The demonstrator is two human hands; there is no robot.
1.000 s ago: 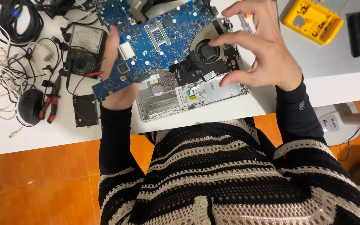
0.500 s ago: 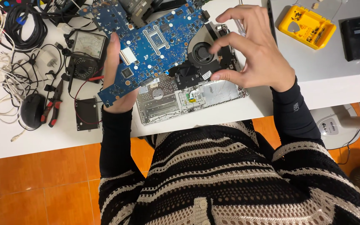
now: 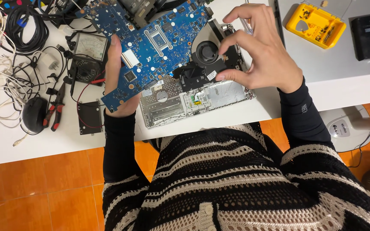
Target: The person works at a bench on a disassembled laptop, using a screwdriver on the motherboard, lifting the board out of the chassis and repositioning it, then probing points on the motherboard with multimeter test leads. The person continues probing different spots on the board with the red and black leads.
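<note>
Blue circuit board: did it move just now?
No. The blue circuit board still lies just right of the analog meter, with its lower corner in the left hand.

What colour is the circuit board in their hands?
Blue, seen in the head view: the circuit board.

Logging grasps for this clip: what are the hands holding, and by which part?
Left hand grips the blue circuit board by its left edge. Right hand pinches the black fan assembly at its right side.
</note>
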